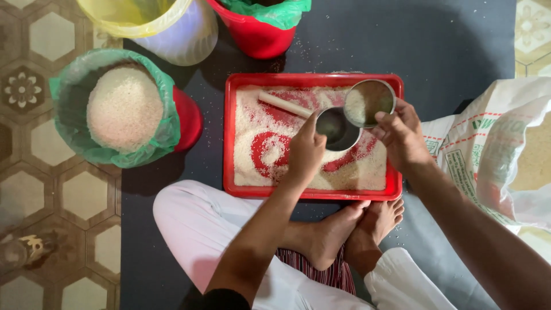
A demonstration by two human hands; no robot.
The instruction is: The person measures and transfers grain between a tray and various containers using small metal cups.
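A red rectangular tray (pixel 229 138) lies on a dark mat in front of my crossed legs, with white rice spread thinly over it. My left hand (pixel 304 152) holds a small steel cup (pixel 337 129) over the tray's middle. My right hand (pixel 402 135) holds a second steel cup (pixel 368 102), tilted toward the first, with some rice inside. A pale wooden stick (pixel 284 104) rests in the rice at the tray's upper left.
A red bucket lined with green plastic (pixel 123 109), heaped with rice, stands left of the tray. A yellow-lined white container (pixel 166 26) and another red bucket (pixel 258 31) stand behind. A large white printed sack (pixel 493 143) lies at right. Patterned floor tiles surround the mat.
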